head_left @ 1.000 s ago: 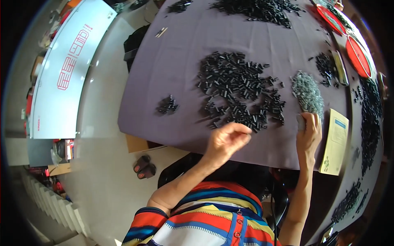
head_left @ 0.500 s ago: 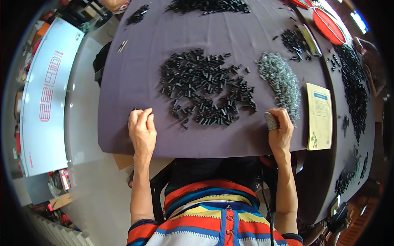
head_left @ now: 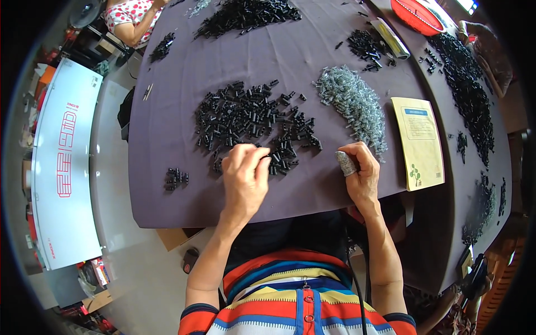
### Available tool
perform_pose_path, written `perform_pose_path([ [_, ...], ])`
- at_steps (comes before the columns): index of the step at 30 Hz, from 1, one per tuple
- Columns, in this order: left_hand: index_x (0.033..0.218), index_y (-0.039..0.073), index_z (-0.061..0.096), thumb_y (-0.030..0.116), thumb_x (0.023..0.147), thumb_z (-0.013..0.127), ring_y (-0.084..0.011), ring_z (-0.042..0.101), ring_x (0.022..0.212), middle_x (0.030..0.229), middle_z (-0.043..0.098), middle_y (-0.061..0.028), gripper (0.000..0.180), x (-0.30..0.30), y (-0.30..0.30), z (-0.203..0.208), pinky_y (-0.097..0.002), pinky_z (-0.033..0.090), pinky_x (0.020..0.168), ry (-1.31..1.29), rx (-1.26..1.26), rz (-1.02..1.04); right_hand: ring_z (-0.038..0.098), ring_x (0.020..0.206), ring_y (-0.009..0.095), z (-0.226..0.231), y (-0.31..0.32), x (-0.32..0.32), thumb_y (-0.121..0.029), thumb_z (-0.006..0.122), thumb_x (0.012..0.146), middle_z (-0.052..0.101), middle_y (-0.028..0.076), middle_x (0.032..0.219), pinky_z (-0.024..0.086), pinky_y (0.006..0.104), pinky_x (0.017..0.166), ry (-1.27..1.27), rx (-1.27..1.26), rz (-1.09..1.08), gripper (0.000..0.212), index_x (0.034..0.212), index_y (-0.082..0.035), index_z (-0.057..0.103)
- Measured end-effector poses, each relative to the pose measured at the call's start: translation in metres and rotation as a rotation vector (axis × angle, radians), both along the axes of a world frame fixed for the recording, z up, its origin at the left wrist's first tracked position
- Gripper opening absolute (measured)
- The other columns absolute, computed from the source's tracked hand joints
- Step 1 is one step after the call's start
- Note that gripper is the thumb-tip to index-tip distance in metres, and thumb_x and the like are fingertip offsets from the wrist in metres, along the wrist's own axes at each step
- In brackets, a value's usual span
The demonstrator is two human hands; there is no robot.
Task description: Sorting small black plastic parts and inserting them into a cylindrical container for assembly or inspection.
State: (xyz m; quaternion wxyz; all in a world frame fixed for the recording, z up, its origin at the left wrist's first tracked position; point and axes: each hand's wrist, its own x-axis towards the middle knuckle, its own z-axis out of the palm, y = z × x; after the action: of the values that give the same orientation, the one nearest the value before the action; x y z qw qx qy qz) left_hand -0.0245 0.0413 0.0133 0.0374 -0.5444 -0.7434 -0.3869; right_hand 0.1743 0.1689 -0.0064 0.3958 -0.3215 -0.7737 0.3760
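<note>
My left hand [head_left: 244,174] is over the near edge of a loose pile of small black cylindrical parts [head_left: 245,114]. Its fingers are bent and drawn toward the thumb; whatever lies between them is too small to make out. To the right, my right hand [head_left: 363,173] is curled closed above the tablecloth, below the heap of small clear parts [head_left: 354,103]. A grey wrap [head_left: 345,163] covers one of its digits. Anything inside that grip is hidden. A small cluster of black parts [head_left: 176,179] lies by itself at the left near side.
A yellow booklet [head_left: 420,145] lies right of the clear parts. More black parts [head_left: 248,17] are heaped at the far side, and others [head_left: 466,89] on the adjoining right table near a red basket [head_left: 416,17]. Another person's arm [head_left: 134,33] shows at far left.
My left hand has moved right from the small black cluster to the main pile, uncovering the cluster. My right hand stays curled near the clear parts. The whole view has shifted slightly.
</note>
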Motion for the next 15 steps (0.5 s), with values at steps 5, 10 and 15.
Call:
perform_pose_path([
  [5,0.093,0.007,0.065,0.005,0.076,0.07,-0.0224,0.057,0.08,0.089,0.058,-0.0042,0.018,0.018,0.042,0.0,-0.0346,0.041,0.074,0.028,-0.025,-0.105,0.06,0.075,0.024,0.003,0.0,0.001,0.01,0.059,0.075,0.059,0.01,0.084,0.048,0.0289,0.069,0.034,-0.035,0.003,0.02,0.091,-0.001,0.06],
  [10,0.089,0.015,0.068,0.008,0.076,0.068,-0.0205,0.052,0.084,0.086,0.055,0.0003,0.015,0.035,0.066,-0.005,-0.037,0.037,0.073,0.133,-0.04,-0.212,0.06,0.072,0.02,0.002,0.002,0.001,0.005,0.063,0.078,0.06,0.009,0.083,0.047,0.0282,0.065,0.063,-0.059,-0.006,0.015,0.091,-0.001,0.061],
  [15,0.092,0.018,0.072,0.009,0.074,0.071,-0.0186,0.05,0.087,0.086,0.056,0.0026,0.02,0.038,0.071,-0.005,-0.0353,0.035,0.076,0.247,-0.158,-0.254,0.06,0.072,0.02,0.0,0.002,0.003,0.005,0.063,0.078,0.06,0.009,0.083,0.048,0.0287,0.066,0.084,-0.082,-0.012,0.015,0.091,-0.001,0.061],
])
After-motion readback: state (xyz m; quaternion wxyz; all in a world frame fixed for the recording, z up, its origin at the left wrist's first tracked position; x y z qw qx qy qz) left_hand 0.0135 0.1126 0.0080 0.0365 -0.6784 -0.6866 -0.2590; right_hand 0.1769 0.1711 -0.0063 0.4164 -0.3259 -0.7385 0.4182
